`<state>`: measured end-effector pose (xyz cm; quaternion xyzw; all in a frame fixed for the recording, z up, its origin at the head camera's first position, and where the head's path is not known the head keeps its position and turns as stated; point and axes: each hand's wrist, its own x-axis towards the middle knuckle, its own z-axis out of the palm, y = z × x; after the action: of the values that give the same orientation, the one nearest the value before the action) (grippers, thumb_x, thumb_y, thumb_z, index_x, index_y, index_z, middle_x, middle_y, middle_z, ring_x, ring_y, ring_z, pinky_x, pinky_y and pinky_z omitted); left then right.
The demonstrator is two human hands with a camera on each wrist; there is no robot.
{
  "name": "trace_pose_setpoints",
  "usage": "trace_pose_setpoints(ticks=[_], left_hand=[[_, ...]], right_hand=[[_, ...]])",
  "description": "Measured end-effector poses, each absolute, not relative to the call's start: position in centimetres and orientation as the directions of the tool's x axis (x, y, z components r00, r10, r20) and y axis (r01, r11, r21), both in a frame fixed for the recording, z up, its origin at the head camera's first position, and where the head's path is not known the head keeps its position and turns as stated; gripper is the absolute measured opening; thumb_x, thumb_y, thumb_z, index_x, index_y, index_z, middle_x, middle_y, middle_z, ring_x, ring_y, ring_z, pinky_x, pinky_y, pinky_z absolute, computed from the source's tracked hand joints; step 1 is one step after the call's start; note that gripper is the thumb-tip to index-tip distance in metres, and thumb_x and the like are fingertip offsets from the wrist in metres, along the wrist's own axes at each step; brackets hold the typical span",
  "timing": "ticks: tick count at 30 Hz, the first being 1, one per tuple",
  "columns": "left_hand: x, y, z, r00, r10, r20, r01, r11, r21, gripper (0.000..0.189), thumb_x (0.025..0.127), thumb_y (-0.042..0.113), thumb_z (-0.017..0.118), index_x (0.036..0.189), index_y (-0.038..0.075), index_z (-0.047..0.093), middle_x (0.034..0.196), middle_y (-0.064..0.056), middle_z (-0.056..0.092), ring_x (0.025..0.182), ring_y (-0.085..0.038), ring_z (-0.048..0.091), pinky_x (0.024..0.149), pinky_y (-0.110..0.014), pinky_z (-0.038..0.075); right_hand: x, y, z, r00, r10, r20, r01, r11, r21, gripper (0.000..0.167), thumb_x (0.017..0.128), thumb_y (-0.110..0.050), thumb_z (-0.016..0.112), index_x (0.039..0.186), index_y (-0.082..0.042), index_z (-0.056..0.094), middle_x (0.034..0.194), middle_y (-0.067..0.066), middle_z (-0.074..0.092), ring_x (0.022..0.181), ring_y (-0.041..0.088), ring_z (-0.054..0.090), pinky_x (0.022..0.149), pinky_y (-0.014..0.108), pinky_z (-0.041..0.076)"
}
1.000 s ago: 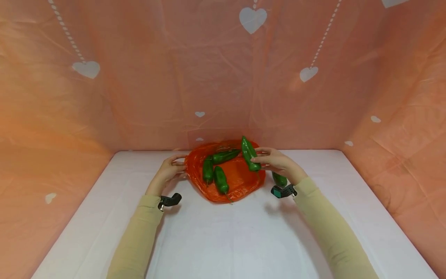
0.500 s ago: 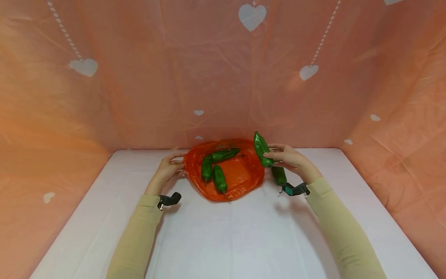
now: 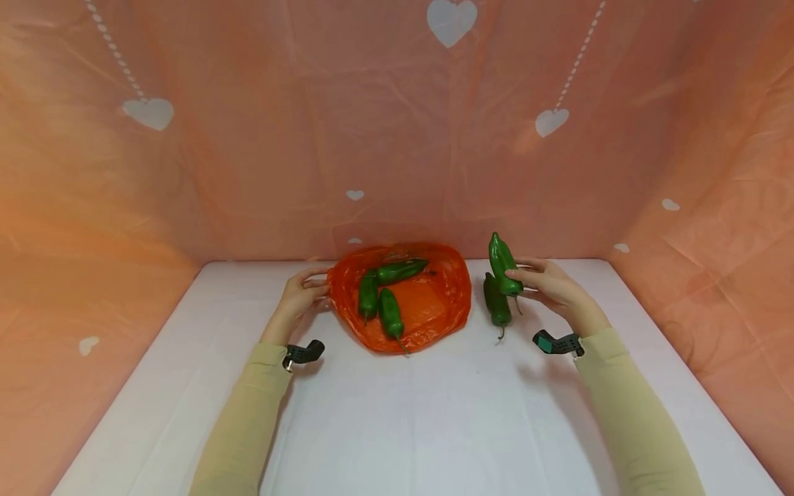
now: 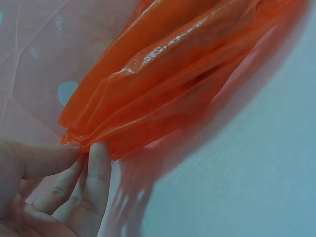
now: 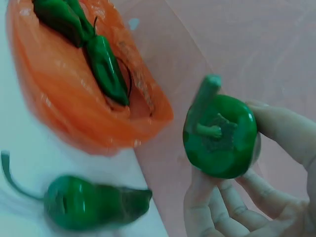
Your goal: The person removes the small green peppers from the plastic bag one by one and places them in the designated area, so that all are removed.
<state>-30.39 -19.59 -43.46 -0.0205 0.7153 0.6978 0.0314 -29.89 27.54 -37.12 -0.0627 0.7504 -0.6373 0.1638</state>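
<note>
My left hand pinches the left edge of an orange plastic bag, thumb against fingertips in the left wrist view. The bag lies spread wide at its mouth, and inside it are three green peppers, one of them this pepper near the front. To the right of the bag, my right hand holds another green pepper between thumb and fingers, tip up and stem down. In the right wrist view its stem end faces the camera. Just behind it in the head view, a loose green pepper lies on the table.
A white-covered table carries everything. Its back edge meets an orange cloth backdrop printed with white hearts, and similar cloth walls stand at both sides. Each wrist wears a small black camera, like the right one.
My right hand has carried its pepper from over the bag out to the right, exposing the loose pepper on the table. My left hand keeps its hold on the bag's edge.
</note>
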Motion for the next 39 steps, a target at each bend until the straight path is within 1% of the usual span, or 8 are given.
trace_pose_setpoints(ticks=[7, 14, 17, 21, 25, 31, 34, 39], left_hand=[[-30.4, -19.6, -43.4, -0.998, 0.014, -0.053, -0.053, 0.029, 0.998, 0.045, 0.093, -0.007, 0.054, 0.137, -0.005, 0.045, 0.098, -0.013, 0.064, 0.068, -0.011, 0.065, 0.072, -0.035, 0.058], [-30.4, -19.4, -43.3, -1.0, 0.007, -0.031, -0.031, 0.043, 0.999, 0.045, 0.092, -0.007, 0.055, 0.136, -0.004, 0.047, 0.095, -0.008, 0.065, 0.072, -0.01, 0.065, 0.074, -0.035, 0.057], [-30.3, -19.4, -43.2, -1.0, 0.007, -0.024, -0.023, 0.052, 0.998, 0.045, 0.092, -0.006, 0.055, 0.136, -0.005, 0.046, 0.101, -0.013, 0.064, 0.072, -0.009, 0.064, 0.074, -0.034, 0.057], [-30.4, -19.4, -43.3, -1.0, -0.003, -0.017, -0.017, 0.077, 0.997, 0.044, 0.093, -0.005, 0.056, 0.136, -0.004, 0.047, 0.11, -0.022, 0.061, 0.073, -0.008, 0.064, 0.073, -0.032, 0.057], [-30.5, -19.4, -43.4, -1.0, -0.004, -0.018, -0.018, 0.08, 0.997, 0.044, 0.093, -0.005, 0.056, 0.136, -0.004, 0.047, 0.11, -0.023, 0.062, 0.073, -0.008, 0.064, 0.074, -0.031, 0.057], [-30.3, -19.3, -43.2, -0.999, -0.007, -0.036, -0.036, 0.055, 0.998, 0.045, 0.092, -0.008, 0.056, 0.136, -0.006, 0.046, 0.098, -0.013, 0.064, 0.068, -0.008, 0.064, 0.072, -0.032, 0.057], [-30.2, -19.3, -43.1, -1.0, -0.005, -0.028, -0.028, 0.051, 0.998, 0.045, 0.092, -0.008, 0.056, 0.136, -0.007, 0.045, 0.099, -0.014, 0.064, 0.069, -0.009, 0.064, 0.072, -0.032, 0.057], [-30.2, -19.3, -43.1, -1.0, -0.011, -0.006, -0.007, 0.078, 0.997, 0.044, 0.092, -0.004, 0.058, 0.135, -0.004, 0.048, 0.103, -0.017, 0.063, 0.071, -0.008, 0.065, 0.072, -0.032, 0.057]], right_hand=[[-29.2, 29.5, -37.6, -0.947, -0.278, -0.159, 0.12, 0.153, -0.981, 0.069, 0.096, -0.017, 0.06, 0.148, 0.003, 0.02, 0.124, 0.013, 0.045, 0.097, 0.008, 0.06, 0.084, 0.026, 0.052], [-28.7, 31.0, -38.0, -0.948, -0.258, -0.189, 0.138, 0.202, -0.97, 0.075, 0.095, -0.022, 0.061, 0.148, 0.006, 0.016, 0.118, 0.009, 0.05, 0.096, 0.006, 0.059, 0.086, 0.026, 0.05], [-28.6, 31.5, -38.2, -0.948, -0.25, -0.199, 0.144, 0.221, -0.965, 0.076, 0.095, -0.024, 0.061, 0.148, 0.006, 0.016, 0.116, 0.007, 0.052, 0.095, 0.006, 0.059, 0.086, 0.026, 0.05], [-28.5, 32.0, -38.6, -0.95, -0.239, -0.202, 0.154, 0.205, -0.967, 0.074, 0.095, -0.022, 0.061, 0.148, 0.007, 0.018, 0.11, 0.003, 0.055, 0.093, 0.006, 0.06, 0.083, 0.026, 0.052], [-28.5, 32.4, -39.2, -0.952, -0.232, -0.202, 0.156, 0.201, -0.967, 0.072, 0.095, -0.019, 0.06, 0.147, 0.009, 0.018, 0.105, 0.001, 0.058, 0.091, 0.006, 0.061, 0.081, 0.025, 0.053], [-28.4, 32.9, -40.2, -0.942, -0.227, -0.247, 0.19, 0.245, -0.951, 0.074, 0.096, -0.023, 0.06, 0.147, 0.008, 0.018, 0.117, 0.013, 0.05, 0.09, 0.009, 0.059, 0.084, 0.034, 0.054], [-28.3, 33.1, -40.7, -0.933, -0.223, -0.283, 0.222, 0.263, -0.939, 0.075, 0.095, -0.026, 0.061, 0.148, 0.006, 0.018, 0.122, 0.017, 0.045, 0.09, 0.011, 0.058, 0.084, 0.033, 0.054], [-28.4, 33.2, -41.2, -0.926, -0.21, -0.314, 0.257, 0.258, -0.931, 0.077, 0.094, -0.026, 0.062, 0.149, 0.004, 0.017, 0.122, 0.017, 0.044, 0.09, 0.012, 0.056, 0.083, 0.03, 0.053]])
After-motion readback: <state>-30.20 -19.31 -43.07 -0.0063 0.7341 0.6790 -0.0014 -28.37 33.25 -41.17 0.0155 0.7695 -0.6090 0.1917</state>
